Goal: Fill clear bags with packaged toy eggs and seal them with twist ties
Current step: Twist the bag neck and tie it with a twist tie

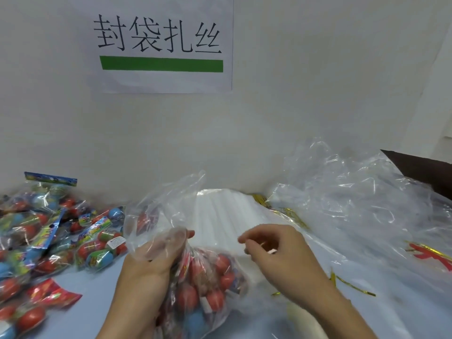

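Head view: left hand (151, 255) around bag neck (181, 243), right hand (274, 253) curled beside.

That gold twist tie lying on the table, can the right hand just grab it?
Probably yes. The gold twist tie lies bare on the table just beside the right hand, nothing covering it. The left hand grips the bag's neck.

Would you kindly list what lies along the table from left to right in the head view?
Pile of packaged toy eggs → left hand gripping the filled clear plastic bag → right hand → loose gold twist tie → heap of empty clear bags.
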